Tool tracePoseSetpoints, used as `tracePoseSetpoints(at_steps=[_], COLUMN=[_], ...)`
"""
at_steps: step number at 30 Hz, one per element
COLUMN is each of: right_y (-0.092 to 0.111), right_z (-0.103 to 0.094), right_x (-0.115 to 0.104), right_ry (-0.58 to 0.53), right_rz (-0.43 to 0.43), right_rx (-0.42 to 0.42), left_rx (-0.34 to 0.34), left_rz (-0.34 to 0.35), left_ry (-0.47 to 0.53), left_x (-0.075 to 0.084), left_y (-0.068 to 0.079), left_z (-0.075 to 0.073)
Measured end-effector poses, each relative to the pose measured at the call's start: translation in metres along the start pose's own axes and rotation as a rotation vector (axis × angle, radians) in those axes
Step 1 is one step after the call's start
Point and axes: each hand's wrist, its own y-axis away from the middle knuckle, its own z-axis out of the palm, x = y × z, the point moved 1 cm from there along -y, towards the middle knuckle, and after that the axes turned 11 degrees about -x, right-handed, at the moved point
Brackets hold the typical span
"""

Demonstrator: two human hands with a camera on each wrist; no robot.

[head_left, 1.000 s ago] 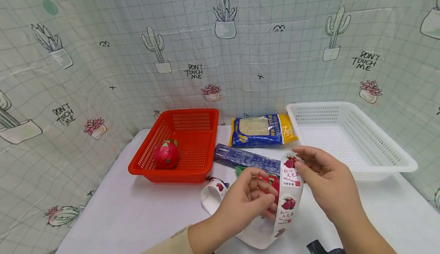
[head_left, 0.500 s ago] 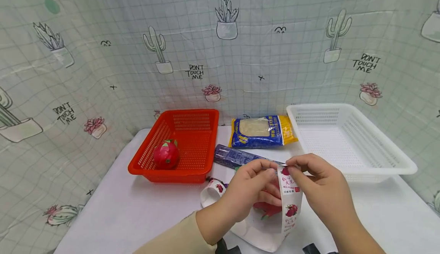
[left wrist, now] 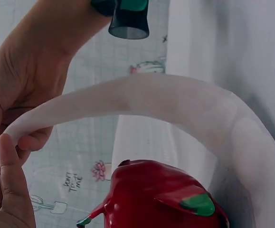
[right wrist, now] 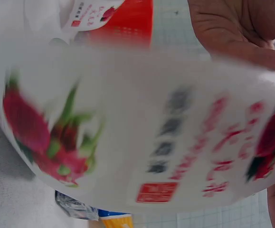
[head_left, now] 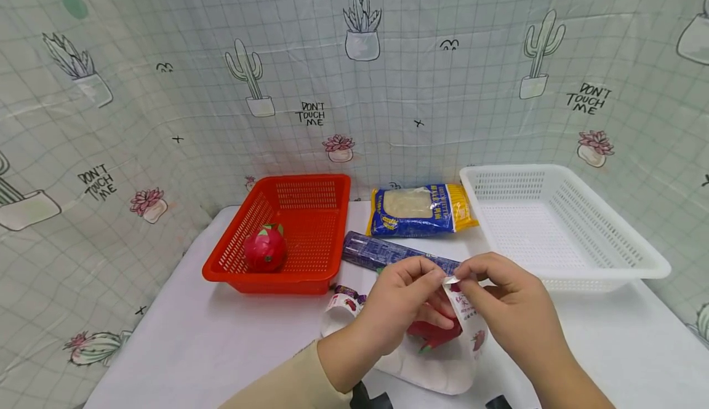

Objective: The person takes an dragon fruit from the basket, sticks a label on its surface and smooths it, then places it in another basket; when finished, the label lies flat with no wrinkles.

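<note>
Both hands meet at the upper end of a white strip of sticker labels (head_left: 468, 307) printed with dragon fruit. My left hand (head_left: 390, 304) pinches the strip's end between thumb and index finger. From the other side, my right hand (head_left: 515, 313) pinches the same end, its fingertips close to the left ones. The end is bent over, and the strip's plain white back (left wrist: 151, 97) arches away in the left wrist view. Its printed face fills the right wrist view, blurred. Under the hands lies a red dragon fruit (head_left: 434, 334) with green tips, partly hidden by the left hand.
A red basket (head_left: 310, 281) at left contains another dragon fruit (head_left: 266, 249). A white basket (head_left: 604, 272) stands at right. Between them lie a blue-and-yellow bag (head_left: 410, 206) and a long dark-blue packet (head_left: 382, 252). The strip's curled other end (head_left: 338, 317) rests beside a small purple packet (head_left: 349, 293).
My left hand has moved up and right to the strip's top and pinches it. The right hand has come slightly down and left. The strip's end, flat earlier, is now bent over.
</note>
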Motion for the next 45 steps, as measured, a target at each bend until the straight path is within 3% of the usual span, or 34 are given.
tracePoseSetpoints(at_steps=[11, 19, 23, 27, 30, 32, 35, 37, 39, 42, 45], right_y=[0.001, 0.005, 0.008, 0.010, 0.009, 0.010, 0.010, 0.011, 0.012, 0.013, 0.013], right_z=[-0.003, -0.007, -0.011, -0.015, -0.018, -0.020, -0.022, -0.022, -0.023, -0.024, -0.026], right_x=[-0.004, -0.004, -0.003, 0.002, 0.006, 0.007, 0.007, 0.006, 0.003, 0.000, -0.002], right_ry=[0.082, 0.008, -0.115, -0.385, -0.504, -0.512, -0.510, -0.487, -0.395, -0.217, -0.060], right_rz=[-0.004, -0.120, -0.194, -0.354, -0.449, -0.445, -0.423, -0.387, -0.298, -0.131, 0.014], right_rx=[-0.032, 0.010, 0.012, 0.033, 0.056, 0.073, 0.090, 0.102, 0.128, 0.166, 0.187], left_rx=[0.087, 0.185, 0.213, 0.231, 0.199, 0.127, -0.030, -0.139, -0.212, -0.239, -0.141], left_rz=[0.000, -0.051, -0.074, -0.097, -0.141, -0.202, -0.288, -0.310, -0.304, -0.279, -0.239], left_ry=[-0.203, -0.278, -0.304, -0.325, -0.392, -0.510, -0.789, -0.988, -1.132, -1.255, -1.336], left_x=[0.002, 0.010, 0.010, 0.009, 0.007, 0.003, -0.003, -0.008, -0.011, -0.014, -0.013], left_y=[0.001, 0.005, 0.006, 0.007, 0.009, 0.011, 0.015, 0.016, 0.016, 0.015, 0.013], left_z=[-0.007, -0.020, -0.025, -0.027, -0.025, -0.021, -0.011, -0.005, 0.000, 0.002, 0.001])
